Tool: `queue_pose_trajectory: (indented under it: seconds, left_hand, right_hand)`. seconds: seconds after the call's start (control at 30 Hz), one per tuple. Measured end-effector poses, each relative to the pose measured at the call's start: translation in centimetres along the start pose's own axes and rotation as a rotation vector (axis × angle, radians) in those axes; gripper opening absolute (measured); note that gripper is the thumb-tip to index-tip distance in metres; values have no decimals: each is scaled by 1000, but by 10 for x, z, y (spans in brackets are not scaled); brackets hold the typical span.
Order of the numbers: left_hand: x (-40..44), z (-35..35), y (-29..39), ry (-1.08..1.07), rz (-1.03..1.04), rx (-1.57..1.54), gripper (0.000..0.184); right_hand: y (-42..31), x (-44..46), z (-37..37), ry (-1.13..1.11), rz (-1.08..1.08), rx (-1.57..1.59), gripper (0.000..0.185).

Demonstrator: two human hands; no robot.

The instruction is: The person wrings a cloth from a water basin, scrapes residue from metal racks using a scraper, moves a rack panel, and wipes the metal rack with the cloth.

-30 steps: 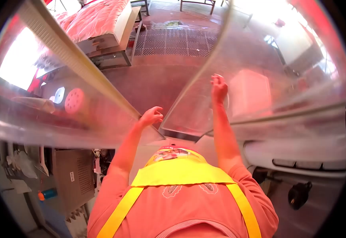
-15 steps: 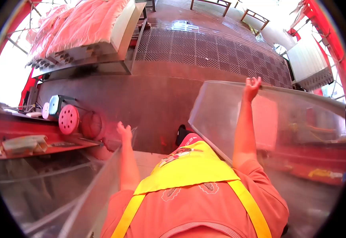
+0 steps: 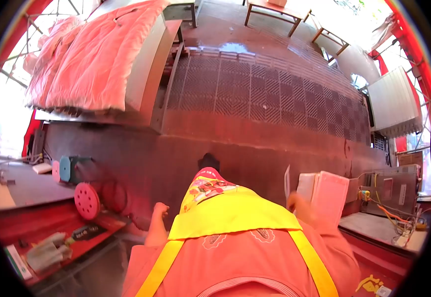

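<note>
My left hand [image 3: 161,210] is low beside my yellow apron [image 3: 240,210], its fingers curled in; nothing shows in them. To its left is a red counter with a pink round stool [image 3: 86,200] in front. On the other side of the apron, my right hand [image 3: 299,204] is smeared by motion, so its fingers cannot be made out. Close by it rises a thin pale edge [image 3: 287,182], perhaps of a clear sheet. Just right of that hand stands a pink and white box-like block [image 3: 328,198].
A pink quilt [image 3: 96,59] covers a large box at the upper left. Dark patterned mats [image 3: 265,94] lie on the wet-looking floor. At right are a metal cabinet [image 3: 396,193] with loose cables and a white chest [image 3: 393,101]. Wooden benches [image 3: 274,14] stand farther off.
The clear sheets at both sides have left the hands and mostly gone from view. My right hand has dropped toward my body, my left has lowered, and I have moved forward.
</note>
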State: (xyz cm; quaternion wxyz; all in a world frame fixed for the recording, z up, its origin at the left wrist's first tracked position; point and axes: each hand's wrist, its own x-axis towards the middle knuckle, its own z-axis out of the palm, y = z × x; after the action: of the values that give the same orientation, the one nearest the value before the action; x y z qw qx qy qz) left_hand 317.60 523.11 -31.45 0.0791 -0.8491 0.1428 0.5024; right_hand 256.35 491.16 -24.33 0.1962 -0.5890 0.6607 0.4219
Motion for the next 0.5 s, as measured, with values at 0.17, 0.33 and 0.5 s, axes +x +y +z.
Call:
queue_pose_trajectory:
  seconds: [0.17,0.33,0.5]
  left_hand:
    - [111,-157,241,312,563,269,22]
    - [151,-288,542,306,853,-82,38]
    - [156,-328,743,157,1172,-424,31]
  right_hand:
    - [-58,39,-17,-56,74,987,14]
    - [-100,102,-83,-213,175,1509,10]
    - [-148,279,-165,-316,165,1651,12]
